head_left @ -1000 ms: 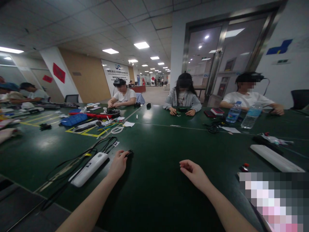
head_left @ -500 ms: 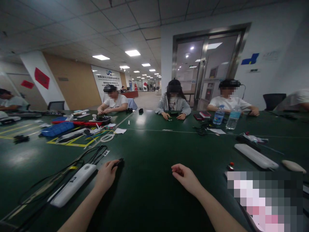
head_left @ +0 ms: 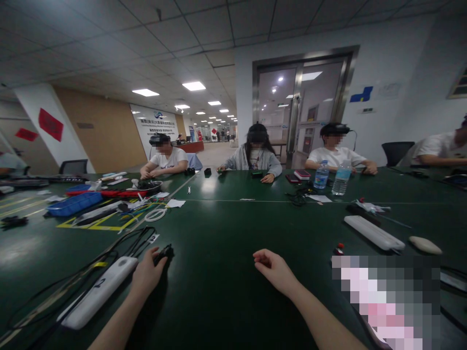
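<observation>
My left hand (head_left: 149,272) grips a small black object (head_left: 167,252) between thumb and fingers, just above or on the dark green table (head_left: 219,282). Its exact kind is too small to tell. A white power strip (head_left: 100,291) marked "2" lies directly left of that hand, with black cables beside it. My right hand (head_left: 275,270) rests at the middle right, its fingers curled with the thumb close beneath them. Nothing shows between those fingers.
A white bar-shaped device (head_left: 374,234) and a pale rounded object (head_left: 425,245) lie at the right. Two water bottles (head_left: 321,175) stand farther back. A blue tray (head_left: 75,204) and coiled white cable (head_left: 155,215) are at the left. Several people sit across the table.
The view has shifted slightly. My left hand has turned the black object, which now shows more. Across the table, a person's hand has moved left with a small item. My right hand keeps its pose.
</observation>
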The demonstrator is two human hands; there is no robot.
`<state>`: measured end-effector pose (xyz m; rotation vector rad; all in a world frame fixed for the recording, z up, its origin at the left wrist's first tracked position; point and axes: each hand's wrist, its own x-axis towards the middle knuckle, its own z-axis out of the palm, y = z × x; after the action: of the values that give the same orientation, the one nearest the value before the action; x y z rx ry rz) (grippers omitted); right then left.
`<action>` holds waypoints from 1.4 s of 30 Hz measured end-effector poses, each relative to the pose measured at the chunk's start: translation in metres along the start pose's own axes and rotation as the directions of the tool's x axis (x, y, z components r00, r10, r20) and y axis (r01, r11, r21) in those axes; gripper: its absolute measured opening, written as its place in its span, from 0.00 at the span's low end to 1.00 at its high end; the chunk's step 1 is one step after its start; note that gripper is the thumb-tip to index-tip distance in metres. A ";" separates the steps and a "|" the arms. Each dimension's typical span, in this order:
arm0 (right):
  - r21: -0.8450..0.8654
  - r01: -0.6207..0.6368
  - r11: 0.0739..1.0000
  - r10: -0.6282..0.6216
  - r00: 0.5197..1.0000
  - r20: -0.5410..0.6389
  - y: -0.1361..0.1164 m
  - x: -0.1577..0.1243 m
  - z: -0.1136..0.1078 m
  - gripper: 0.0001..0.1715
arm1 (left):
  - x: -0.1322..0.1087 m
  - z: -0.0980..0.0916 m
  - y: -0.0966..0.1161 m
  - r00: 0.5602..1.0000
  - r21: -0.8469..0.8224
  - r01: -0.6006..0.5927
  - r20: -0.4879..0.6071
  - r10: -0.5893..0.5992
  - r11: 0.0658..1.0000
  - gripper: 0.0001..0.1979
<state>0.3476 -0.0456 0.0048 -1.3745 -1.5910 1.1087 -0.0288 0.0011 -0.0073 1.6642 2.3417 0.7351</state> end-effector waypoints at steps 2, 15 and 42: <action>0.014 -0.002 1.000 0.002 1.000 -0.012 0.000 0.000 0.000 0.12 | 0.000 0.000 0.008 1.000 -0.008 -0.014 0.021 0.014 1.000 0.23; 0.075 0.024 0.997 -0.014 0.991 -0.136 -0.005 0.001 -0.005 0.15 | -0.074 0.073 0.149 0.769 -0.455 -0.390 0.317 0.555 0.801 0.30; -0.304 0.195 0.933 -0.166 0.979 0.118 -0.010 -0.010 -0.009 0.15 | -0.088 0.068 0.154 0.627 -0.592 -0.348 0.430 0.650 0.727 0.25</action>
<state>0.3537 -0.0551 0.0177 -1.3570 -1.9844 0.8427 0.1597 -0.0215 -0.0030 1.9599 1.1157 0.6174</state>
